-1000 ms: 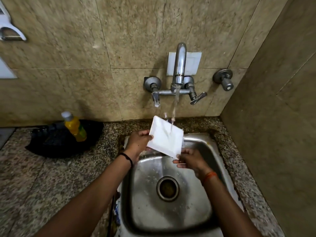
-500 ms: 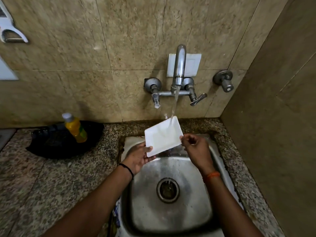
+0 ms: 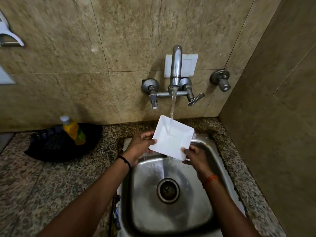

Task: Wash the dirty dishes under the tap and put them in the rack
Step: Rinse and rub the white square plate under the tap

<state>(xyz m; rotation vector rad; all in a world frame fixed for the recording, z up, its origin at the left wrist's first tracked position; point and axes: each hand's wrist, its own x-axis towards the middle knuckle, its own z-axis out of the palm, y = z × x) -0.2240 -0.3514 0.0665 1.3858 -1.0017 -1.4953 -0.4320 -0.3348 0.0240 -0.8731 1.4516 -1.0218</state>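
A white square plate [image 3: 172,137] is held tilted over the back of the steel sink [image 3: 172,212]. Water from the wall tap [image 3: 176,69] runs onto its upper edge, flows across it and drips off the lower corner into the basin. My left hand [image 3: 140,146] grips the plate's left corner. My right hand [image 3: 193,156] grips its lower right corner. The drain [image 3: 168,190] lies below the plate.
A black tray [image 3: 56,147] with a yellow bottle [image 3: 73,131] sits on the granite counter at the left. A separate wall valve [image 3: 221,80] is right of the tap. A tiled side wall closes in the right. A white holder [image 3: 10,38] hangs at far left.
The plate was turned in my hands under the stream. My right hand went from the lower edge up to the right corner and is now back at the lower right corner.
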